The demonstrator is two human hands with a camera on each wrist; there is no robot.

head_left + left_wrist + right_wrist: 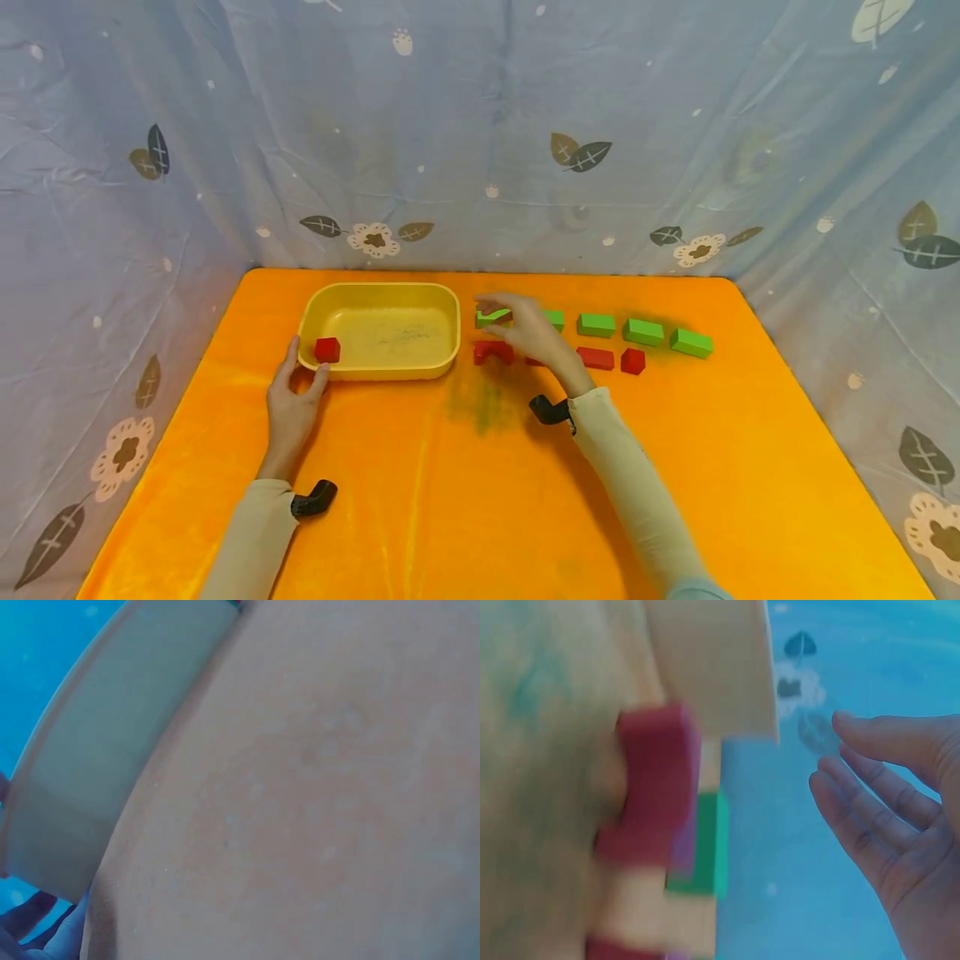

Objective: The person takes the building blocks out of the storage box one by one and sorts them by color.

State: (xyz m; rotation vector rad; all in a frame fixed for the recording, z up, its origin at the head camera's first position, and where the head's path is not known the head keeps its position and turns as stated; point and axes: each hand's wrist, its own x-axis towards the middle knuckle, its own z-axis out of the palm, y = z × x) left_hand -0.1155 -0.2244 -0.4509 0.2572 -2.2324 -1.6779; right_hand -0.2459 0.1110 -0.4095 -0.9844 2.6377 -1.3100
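A yellow plastic basin stands at the left of the table, with a red cube in its front left corner. My left hand holds that corner, fingers along the left side and thumb at the front rim. The basin's wall fills part of the left wrist view. My right hand hovers over the left end of two rows of blocks, nothing between its spread thumb and fingers. Beneath it are a red arch-shaped block and a green block, partly covered.
Further right in the back row lie several green blocks, one near the middle and another at the end. The front row has a red block and a red cube. A patterned curtain surrounds the orange-covered table.
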